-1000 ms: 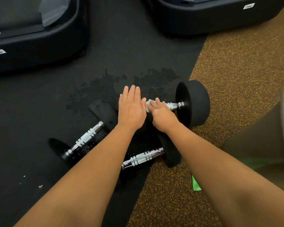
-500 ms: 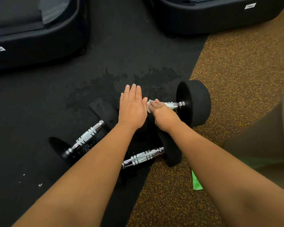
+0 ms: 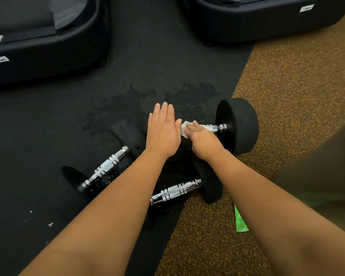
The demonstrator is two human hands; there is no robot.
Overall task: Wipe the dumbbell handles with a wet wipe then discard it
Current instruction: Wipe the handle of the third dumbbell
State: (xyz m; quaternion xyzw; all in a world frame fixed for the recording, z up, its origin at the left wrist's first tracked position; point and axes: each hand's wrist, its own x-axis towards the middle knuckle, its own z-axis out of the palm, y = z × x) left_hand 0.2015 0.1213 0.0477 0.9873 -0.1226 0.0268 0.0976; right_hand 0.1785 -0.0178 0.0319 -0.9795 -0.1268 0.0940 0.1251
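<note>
Three black dumbbells with chrome handles lie on the floor. My right hand (image 3: 202, 141) presses a white wet wipe (image 3: 184, 129) around the handle (image 3: 217, 127) of the far dumbbell, whose right weight (image 3: 241, 124) stands on the mat's edge. My left hand (image 3: 162, 130) lies flat, fingers straight, on that dumbbell's left weight, which it hides. A second dumbbell's handle (image 3: 106, 167) lies at the left, and a third handle (image 3: 174, 191) lies between my forearms.
Two large black machine bases (image 3: 48, 46) (image 3: 257, 20) stand at the back. A black mat (image 3: 137, 66) with a dark wet patch (image 3: 127, 106) meets brown speckled flooring (image 3: 287, 86). A green scrap (image 3: 240, 222) lies by my right forearm.
My right hand with the wipe has shifted slightly along the handle. The left hand stays flat on the weight.
</note>
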